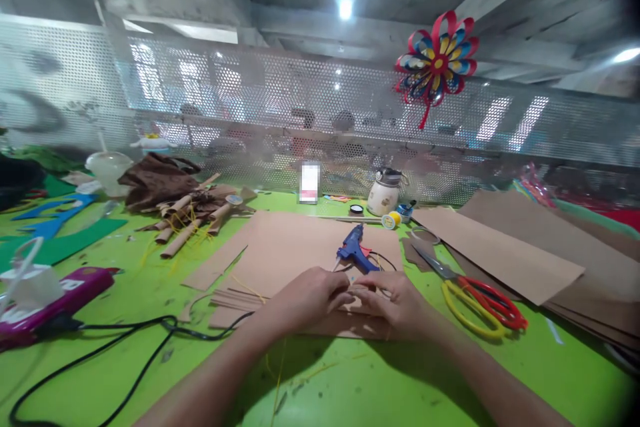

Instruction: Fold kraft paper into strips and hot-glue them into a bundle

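Note:
My left hand (320, 288) and my right hand (393, 295) meet over a stack of brown paper sheets (240, 299), with their fingertips pinched close together. Whatever lies between the fingers is small and mostly hidden; a brown edge shows there. Just behind the hands, a blue glue gun (354, 247) rests on a large brown sheet (285, 233), its nozzle toward the left hand. Thin yellow thread (249, 288) lies across the paper by my left wrist.
Red-and-yellow scissors (475, 300) lie right, beside brown sheets (500, 250). Rolled paper tubes (183, 237), a purple power strip (85, 290) and its black cable (130, 327) are left. A bottle (384, 192) and yellow thread spool (391, 220) stand behind. A paper flower (439, 65) hangs above.

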Demonstrator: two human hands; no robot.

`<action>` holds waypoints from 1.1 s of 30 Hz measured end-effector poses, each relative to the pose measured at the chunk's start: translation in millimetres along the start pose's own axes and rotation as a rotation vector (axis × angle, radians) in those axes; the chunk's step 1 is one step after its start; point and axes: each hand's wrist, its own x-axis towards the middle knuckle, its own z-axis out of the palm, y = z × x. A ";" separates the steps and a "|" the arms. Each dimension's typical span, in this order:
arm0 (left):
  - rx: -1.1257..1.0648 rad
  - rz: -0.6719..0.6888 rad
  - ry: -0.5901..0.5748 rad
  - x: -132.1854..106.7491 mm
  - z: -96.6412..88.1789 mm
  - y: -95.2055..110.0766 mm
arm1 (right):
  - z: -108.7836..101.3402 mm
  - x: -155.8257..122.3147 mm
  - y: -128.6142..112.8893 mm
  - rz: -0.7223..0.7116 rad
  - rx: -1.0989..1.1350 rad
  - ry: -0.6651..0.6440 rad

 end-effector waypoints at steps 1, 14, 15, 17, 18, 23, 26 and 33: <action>-0.020 -0.001 -0.002 0.1 0.0 -0.4 | -1.4 0.0 -1.4 -0.003 0.007 -0.009; -0.087 -0.034 -0.024 2.1 -3.9 2.5 | -23.6 6.4 44.2 0.192 -0.098 0.366; -0.073 -0.026 -0.024 2.2 -3.2 2.3 | -24.8 8.7 47.6 0.211 -0.138 0.361; -0.023 -0.009 -0.014 2.1 -2.8 2.2 | -26.2 12.9 50.4 0.223 -0.222 0.326; 0.008 -0.002 -0.006 1.7 -3.5 2.5 | -26.7 14.4 50.0 0.214 -0.264 0.299; 0.047 0.042 0.062 -2.1 -18.1 11.2 | -38.0 9.0 43.7 0.260 -0.484 0.130; 0.042 0.085 0.048 -2.4 -29.8 20.9 | -53.4 -0.5 41.7 0.335 -0.544 0.084; -0.008 0.206 -0.055 6.2 -41.5 29.9 | -59.8 21.8 30.3 0.352 -0.552 0.092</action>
